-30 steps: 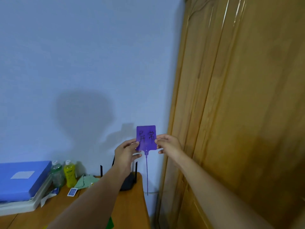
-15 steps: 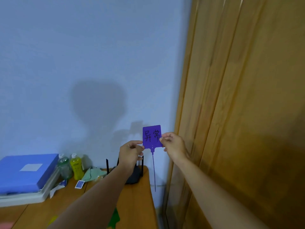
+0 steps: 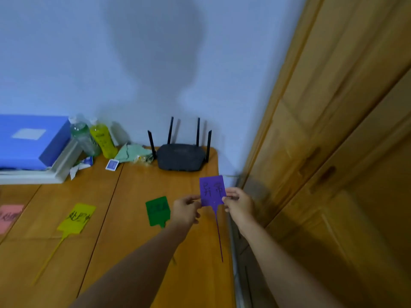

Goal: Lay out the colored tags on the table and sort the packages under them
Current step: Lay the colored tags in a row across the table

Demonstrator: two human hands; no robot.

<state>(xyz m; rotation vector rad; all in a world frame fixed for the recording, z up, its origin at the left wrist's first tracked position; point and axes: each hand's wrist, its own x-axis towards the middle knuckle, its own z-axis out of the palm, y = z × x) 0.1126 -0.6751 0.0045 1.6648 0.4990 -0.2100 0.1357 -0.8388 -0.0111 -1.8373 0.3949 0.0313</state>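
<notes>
Flat purple plastic tag (image 3: 212, 191) pinched by left hand (image 3: 186, 210) and right hand (image 3: 239, 204) fingers, above wooden tabletop (image 3: 138, 230) three-o'clock edge, pink tag (image 3: 9, 216) cut off at nine o'clock

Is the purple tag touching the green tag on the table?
Apart. The head view shows the purple tag held up by both hands, with bare wood and the left hand between it and the green tag.

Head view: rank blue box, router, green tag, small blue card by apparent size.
1. blue box, largest though cut by the left edge
2. router, counting its aerials
3. green tag, partly hidden by the left hand and nearer the camera, so its true size against the router is unsure
4. small blue card
</notes>
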